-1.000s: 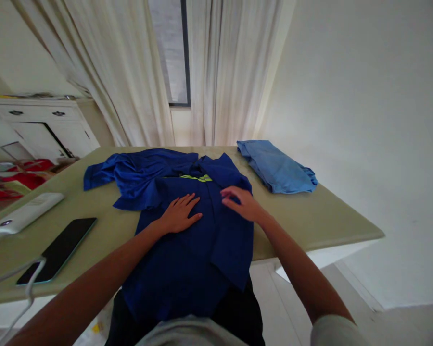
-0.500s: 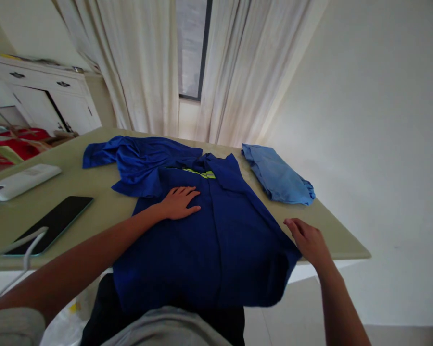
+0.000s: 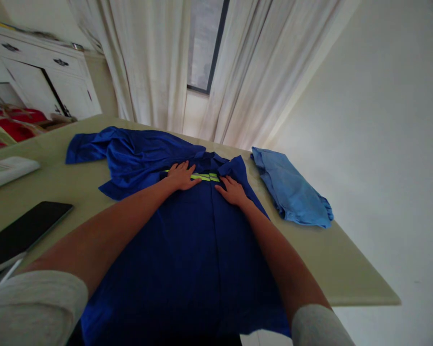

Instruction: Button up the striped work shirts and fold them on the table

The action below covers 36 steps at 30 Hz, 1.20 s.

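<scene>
A dark blue work jacket (image 3: 187,240) with a yellow-green reflective strip (image 3: 204,177) lies spread over the table, its lower part hanging past the front edge. One sleeve (image 3: 130,149) stretches out to the far left in wrinkles. My left hand (image 3: 182,177) rests flat on the upper part, fingers spread, at the left end of the strip. Flat on the cloth at the strip's right end is my right hand (image 3: 233,190), its fingers extended. Neither hand grips anything.
A folded light blue garment (image 3: 292,187) lies at the table's right side. On the left are a black phone (image 3: 29,230) with a white cable and a white device (image 3: 10,170). Behind the table (image 3: 357,274) hang curtains (image 3: 155,67); a white cabinet (image 3: 50,77) stands back left.
My right hand has moved from the jacket's lower right edge up onto the cloth by the strip. My left hand has slid farther up. The view has shifted closer over the table.
</scene>
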Available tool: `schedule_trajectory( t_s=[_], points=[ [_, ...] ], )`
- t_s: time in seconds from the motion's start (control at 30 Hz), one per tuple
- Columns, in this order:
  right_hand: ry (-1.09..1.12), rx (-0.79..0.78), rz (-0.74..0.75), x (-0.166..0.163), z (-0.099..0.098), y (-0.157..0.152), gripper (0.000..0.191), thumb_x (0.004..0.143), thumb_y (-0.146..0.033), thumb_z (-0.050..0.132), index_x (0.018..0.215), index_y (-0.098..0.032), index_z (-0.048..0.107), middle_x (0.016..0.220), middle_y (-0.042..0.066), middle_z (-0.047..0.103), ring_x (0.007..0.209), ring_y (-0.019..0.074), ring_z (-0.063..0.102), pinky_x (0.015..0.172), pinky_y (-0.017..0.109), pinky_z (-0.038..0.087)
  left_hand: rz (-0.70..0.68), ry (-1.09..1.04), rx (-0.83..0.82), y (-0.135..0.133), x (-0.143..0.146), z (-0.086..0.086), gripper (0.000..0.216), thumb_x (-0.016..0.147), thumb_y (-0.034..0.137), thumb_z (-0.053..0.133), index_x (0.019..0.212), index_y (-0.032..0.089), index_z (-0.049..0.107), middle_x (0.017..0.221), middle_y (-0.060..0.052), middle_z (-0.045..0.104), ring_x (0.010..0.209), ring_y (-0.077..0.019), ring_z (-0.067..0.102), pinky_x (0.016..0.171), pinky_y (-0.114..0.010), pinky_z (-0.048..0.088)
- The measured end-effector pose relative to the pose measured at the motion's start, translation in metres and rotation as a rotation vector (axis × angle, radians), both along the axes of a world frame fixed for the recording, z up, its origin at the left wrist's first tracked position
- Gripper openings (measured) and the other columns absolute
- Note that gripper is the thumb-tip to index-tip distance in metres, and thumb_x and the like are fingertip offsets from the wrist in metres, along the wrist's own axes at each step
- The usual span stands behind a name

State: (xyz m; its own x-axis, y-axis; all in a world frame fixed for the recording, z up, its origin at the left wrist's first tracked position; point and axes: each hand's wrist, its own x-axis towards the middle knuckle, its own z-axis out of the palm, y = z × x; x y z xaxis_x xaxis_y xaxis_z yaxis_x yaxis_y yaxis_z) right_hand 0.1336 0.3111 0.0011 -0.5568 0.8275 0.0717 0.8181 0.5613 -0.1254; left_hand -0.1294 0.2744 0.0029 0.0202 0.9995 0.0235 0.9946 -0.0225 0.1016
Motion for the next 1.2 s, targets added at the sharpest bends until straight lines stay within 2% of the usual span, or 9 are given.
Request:
schedule_trajectory(
  t_s=[0.1,0.2,0.43,0.53,0.63,0.77,0.83,0.97,1.2],
  points=[
    [0.048,0.026,-0.043,-0.011,-0.013,0.024,0.071,0.104,-0.066,0.035,0.158,-0.022,0.042,0.165,0.014,0.038,0.152,0.0309,0.036,0.123,0.048,0.031,0.019,-0.014,-0.032,0.022,-0.011,-0.002,0.099,0.091,0.083,0.027,0.164,0.017,0.028,0.17,-0.022,0.023,0.156,-0.0387,0.026,0.124,-0.054,0.017],
    [0.089,0.04,-0.071,-0.016,-0.018,0.042,0.071,0.103,-0.068,0.035,0.158,-0.025,0.042,0.164,0.012,0.039,0.151,0.031,0.038,0.122,0.049,0.031,0.012,-0.017,0.021,0.043,-0.016,-0.006,0.096,0.092,0.081,0.024,0.164,0.017,0.03,0.17,-0.02,0.025,0.157,-0.036,0.024,0.124,-0.052,0.015],
    [0.21,0.085,-0.08,-0.017,-0.021,0.071,0.06,0.101,-0.061,0.045,0.145,-0.022,0.056,0.151,0.013,0.055,0.137,0.0342,0.05,0.112,0.052,0.039,0.068,-0.021,0.188,0.065,-0.013,-0.015,0.081,0.096,0.073,0.028,0.157,0.021,0.044,0.164,-0.015,0.04,0.15,-0.0341,0.036,0.12,-0.049,0.019],
    [0.244,0.129,-0.067,-0.016,-0.02,0.075,0.052,0.1,-0.058,0.049,0.132,-0.02,0.064,0.134,0.015,0.063,0.122,0.0349,0.055,0.104,0.05,0.044,0.073,-0.042,0.233,0.069,-0.015,-0.016,0.075,0.097,0.069,0.031,0.153,0.022,0.048,0.16,-0.014,0.046,0.146,-0.0342,0.04,0.118,-0.05,0.021],
    [0.259,0.166,-0.081,-0.017,-0.018,0.075,0.042,0.1,-0.055,0.05,0.113,-0.019,0.067,0.116,0.014,0.063,0.109,0.0313,0.057,0.096,0.044,0.046,0.063,-0.071,0.252,0.072,-0.017,-0.019,0.07,0.098,0.065,0.033,0.151,0.021,0.051,0.157,-0.014,0.05,0.144,-0.0338,0.042,0.118,-0.05,0.022],
    [0.204,0.097,-0.107,-0.018,-0.017,0.074,0.039,0.101,-0.053,0.048,0.091,-0.019,0.065,0.098,0.01,0.062,0.086,0.0228,0.057,0.078,0.034,0.045,0.056,-0.096,0.256,0.073,-0.02,-0.022,0.067,0.098,0.062,0.035,0.15,0.022,0.052,0.156,-0.013,0.051,0.144,-0.0338,0.041,0.119,-0.052,0.022],
    [0.161,0.075,-0.105,-0.019,-0.016,0.074,0.041,0.102,-0.052,0.046,0.083,-0.019,0.063,0.091,0.008,0.062,0.08,0.0209,0.055,0.074,0.031,0.042,0.042,-0.099,0.246,0.073,-0.021,-0.022,0.068,0.099,0.061,0.035,0.151,0.021,0.051,0.157,-0.013,0.049,0.144,-0.0343,0.04,0.119,-0.052,0.021],
    [0.126,0.091,-0.105,-0.02,-0.014,0.072,0.042,0.102,-0.05,0.047,0.077,-0.02,0.061,0.087,0.007,0.063,0.078,0.0204,0.055,0.068,0.03,0.037,0.031,-0.08,0.208,0.072,-0.021,-0.019,0.07,0.099,0.06,0.032,0.152,0.019,0.049,0.158,-0.015,0.048,0.146,-0.035,0.039,0.119,-0.053,0.021],
    [0.123,0.106,-0.1,-0.02,-0.011,0.069,0.039,0.103,-0.048,0.049,0.078,-0.019,0.06,0.089,0.007,0.065,0.077,0.0198,0.055,0.064,0.029,0.03,0.033,-0.061,0.193,0.07,-0.02,-0.018,0.069,0.1,0.06,0.03,0.154,0.02,0.047,0.16,-0.014,0.046,0.147,-0.0338,0.037,0.12,-0.052,0.02]
  ],
)
